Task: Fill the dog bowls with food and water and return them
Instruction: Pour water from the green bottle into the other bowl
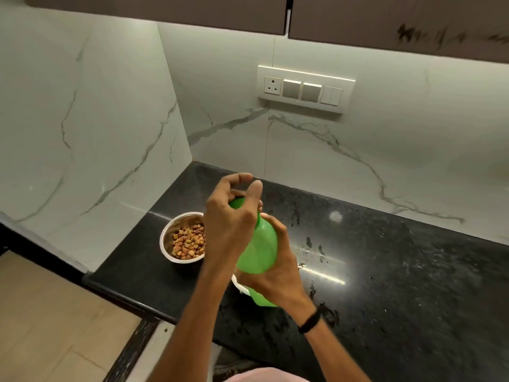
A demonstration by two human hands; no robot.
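Observation:
A green plastic bottle (259, 249) is held tilted above the black countertop (385, 271). My right hand (278, 274) grips its body from the right and below. My left hand (234, 213) curls over its top, fingers and thumb round the green cap. To the left stands a steel bowl (168, 238) holding brown kibble (188, 242). A second bowl's pale rim (237, 285) peeks out beneath the bottle, mostly hidden by my arms.
Marble-look walls meet in a corner behind the counter. A switch panel (305, 89) sits on the back wall, and dark cabinets (385, 17) hang overhead. The counter's left edge drops to a tan floor (49, 312).

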